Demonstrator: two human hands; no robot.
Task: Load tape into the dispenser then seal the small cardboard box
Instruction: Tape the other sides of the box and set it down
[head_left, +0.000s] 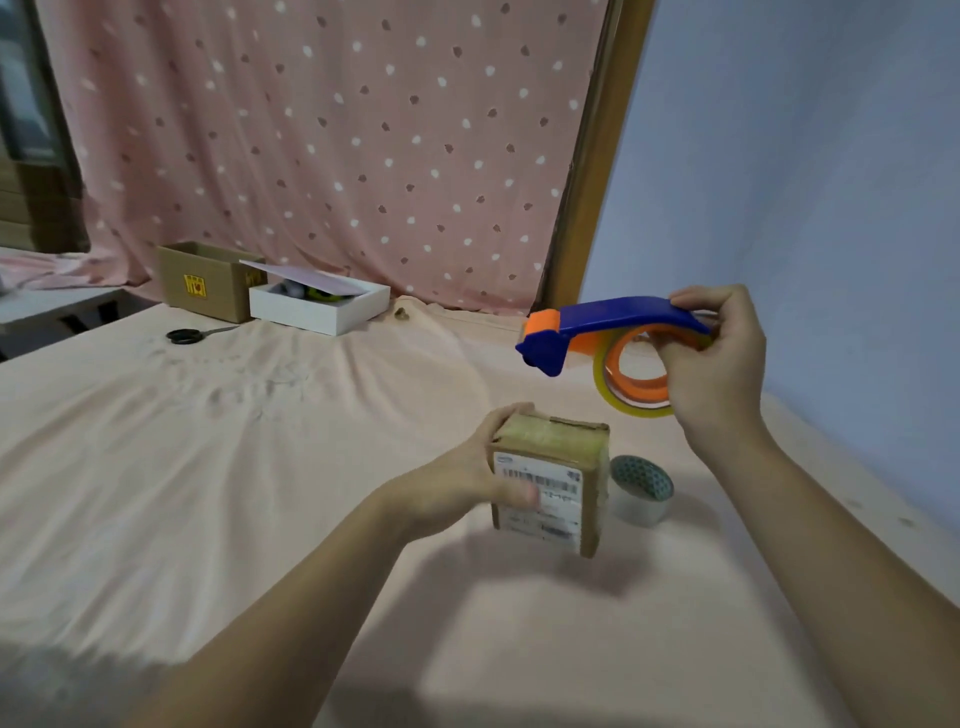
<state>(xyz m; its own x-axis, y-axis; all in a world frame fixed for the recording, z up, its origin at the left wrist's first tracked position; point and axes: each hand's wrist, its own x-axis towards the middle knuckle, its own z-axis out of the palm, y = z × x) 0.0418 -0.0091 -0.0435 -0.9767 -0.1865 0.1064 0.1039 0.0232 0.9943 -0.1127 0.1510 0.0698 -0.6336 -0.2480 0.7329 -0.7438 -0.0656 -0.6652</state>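
- The person's left hand (462, 480) has its grip clamped on the small cardboard box (550, 483), fingers over the top far edge and thumb pressed on the near face, holding it slightly tilted just above the pink sheet (208, 467) that covers the surface.
- The right hand (714, 364) has its grip closed on the rear of the tape dispenser (597, 325), blue with an orange front piece, held in the air above and to the right of the box, not touching it.
- A roll of clear tape (631, 382) on an orange core sits in the dispenser, fingers passing through the hub.
- The box's top looks already taped over with yellowish tape; its near face carries a white shipping label (540, 501) with a barcode, the print too blurred to read.
- Just right of the box, a second tape roll (641, 488) with a teal patterned top stands on the sheet.
- Far back, an open brown carton (205, 278) bears a yellow sticker whose marks I cannot read; its contents are hidden.
- Beside it a white box (322, 306) with a loose pink lid holds small items, too unclear to name.
- Black-handled scissors (189, 335) lie near the carton, before a spotted pink curtain (337, 130).
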